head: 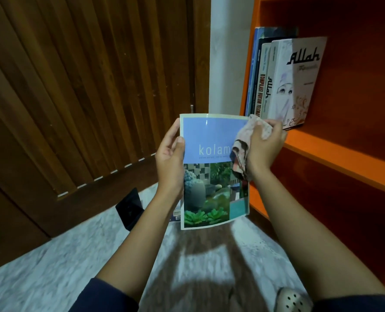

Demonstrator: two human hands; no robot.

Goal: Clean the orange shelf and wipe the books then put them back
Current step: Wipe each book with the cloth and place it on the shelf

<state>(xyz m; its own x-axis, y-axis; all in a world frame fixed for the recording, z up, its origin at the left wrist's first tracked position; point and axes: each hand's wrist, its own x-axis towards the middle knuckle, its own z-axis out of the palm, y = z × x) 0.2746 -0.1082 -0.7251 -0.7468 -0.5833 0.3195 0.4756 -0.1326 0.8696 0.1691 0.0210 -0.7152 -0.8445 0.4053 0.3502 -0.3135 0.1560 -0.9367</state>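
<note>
While your left grip (170, 158) holds the upright book (209, 131), the wipe likely runs downward.
Your right grip (264, 149), curled round the cloth (241, 154), sits at its top right corner.

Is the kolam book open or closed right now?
Closed. The kolam book shows its full front cover, no inner pages; the left hand grips its edge.

My left hand (170, 158) grips the kolam book (209, 136); my right hand (263, 149) holds a cloth (241, 153) against its two o'clock corner.

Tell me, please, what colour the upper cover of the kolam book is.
The kolam book is periwinkle blue there; head view.
</note>
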